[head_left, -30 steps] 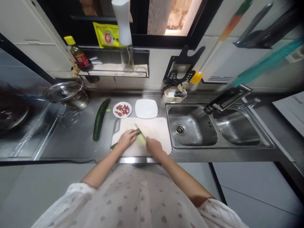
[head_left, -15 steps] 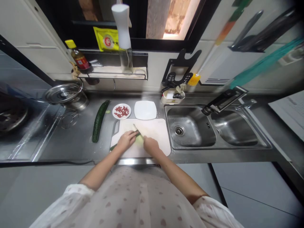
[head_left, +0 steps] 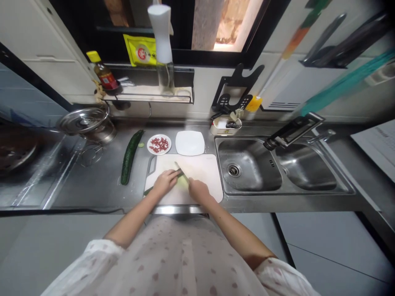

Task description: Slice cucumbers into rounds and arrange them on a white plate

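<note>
From here, my right hand (head_left: 198, 190) clamps the knife (head_left: 182, 172), my left hand (head_left: 166, 181) the cut cucumber (head_left: 148, 190); the round plate (head_left: 159, 136) contains red pieces (head_left: 159, 144).

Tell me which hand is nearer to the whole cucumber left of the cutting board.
Left. The left hand is over the cutting board, to the right of the whole cucumber; the right hand, gripping the knife, is farther right, beyond the left hand.

Far side, a black-framed rectangular window (head_left: 185, 35), warm-lit at right, cuts into the cream tiled wall (head_left: 204, 90); below, a grey stainless-steel counter (head_left: 92, 187) sweeps left to right!
</note>
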A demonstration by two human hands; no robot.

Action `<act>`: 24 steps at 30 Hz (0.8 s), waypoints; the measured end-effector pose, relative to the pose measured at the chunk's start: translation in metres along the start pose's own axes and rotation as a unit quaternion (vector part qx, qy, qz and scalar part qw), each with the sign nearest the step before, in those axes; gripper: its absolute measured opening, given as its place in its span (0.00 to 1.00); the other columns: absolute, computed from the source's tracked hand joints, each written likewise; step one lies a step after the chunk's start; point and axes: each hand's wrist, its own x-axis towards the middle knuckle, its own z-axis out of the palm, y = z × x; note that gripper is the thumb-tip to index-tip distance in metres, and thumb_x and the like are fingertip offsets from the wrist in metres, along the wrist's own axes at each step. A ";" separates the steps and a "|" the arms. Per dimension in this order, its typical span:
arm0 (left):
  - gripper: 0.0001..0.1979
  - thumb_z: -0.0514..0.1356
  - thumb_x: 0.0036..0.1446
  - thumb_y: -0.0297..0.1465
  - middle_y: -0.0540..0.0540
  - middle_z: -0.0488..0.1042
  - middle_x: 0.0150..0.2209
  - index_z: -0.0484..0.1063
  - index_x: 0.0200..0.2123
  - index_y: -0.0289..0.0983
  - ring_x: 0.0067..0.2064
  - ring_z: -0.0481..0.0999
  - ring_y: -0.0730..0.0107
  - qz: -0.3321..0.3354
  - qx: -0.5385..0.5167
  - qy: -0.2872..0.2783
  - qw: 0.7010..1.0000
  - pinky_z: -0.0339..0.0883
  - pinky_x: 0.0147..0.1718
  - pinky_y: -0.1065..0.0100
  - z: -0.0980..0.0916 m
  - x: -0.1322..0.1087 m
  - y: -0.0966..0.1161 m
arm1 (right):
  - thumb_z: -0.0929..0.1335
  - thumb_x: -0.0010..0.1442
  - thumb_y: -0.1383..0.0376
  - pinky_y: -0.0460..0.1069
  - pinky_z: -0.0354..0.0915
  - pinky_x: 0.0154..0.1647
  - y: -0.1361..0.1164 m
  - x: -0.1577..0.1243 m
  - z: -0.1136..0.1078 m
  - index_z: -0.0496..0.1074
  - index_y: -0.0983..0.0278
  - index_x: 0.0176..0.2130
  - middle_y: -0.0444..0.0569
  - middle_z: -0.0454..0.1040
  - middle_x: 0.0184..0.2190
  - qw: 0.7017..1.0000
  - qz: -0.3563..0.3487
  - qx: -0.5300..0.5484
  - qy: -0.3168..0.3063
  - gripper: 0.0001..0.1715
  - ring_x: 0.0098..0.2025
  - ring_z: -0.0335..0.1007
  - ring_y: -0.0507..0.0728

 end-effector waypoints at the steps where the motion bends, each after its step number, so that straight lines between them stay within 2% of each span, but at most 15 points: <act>1: 0.20 0.54 0.62 0.30 0.44 0.73 0.47 0.69 0.56 0.43 0.47 0.72 0.65 0.000 0.000 0.001 1.000 0.68 0.48 0.63 0.000 0.000 0.000 | 0.55 0.65 0.70 0.49 0.65 0.42 -0.001 0.002 0.000 0.66 0.66 0.50 0.57 0.76 0.39 1.000 -0.002 0.000 -0.002 0.18 0.45 0.73 0.58; 12: 0.19 0.54 0.62 0.30 0.44 0.73 0.49 0.70 0.56 0.42 0.48 0.72 0.64 -0.004 0.006 -0.005 1.000 0.67 0.49 0.63 0.000 0.000 0.000 | 0.56 0.65 0.70 0.49 0.65 0.45 -0.008 0.029 0.007 0.66 0.66 0.50 0.58 0.76 0.40 0.999 -0.025 0.011 0.028 0.18 0.47 0.73 0.58; 24: 0.19 0.54 0.62 0.30 0.44 0.74 0.48 0.70 0.56 0.43 0.47 0.72 0.66 -0.006 -0.008 0.002 1.000 0.68 0.48 0.64 -0.002 0.001 0.002 | 0.56 0.64 0.71 0.50 0.66 0.40 0.003 -0.005 0.003 0.68 0.65 0.47 0.58 0.76 0.37 1.000 0.002 -0.006 -0.006 0.17 0.44 0.75 0.60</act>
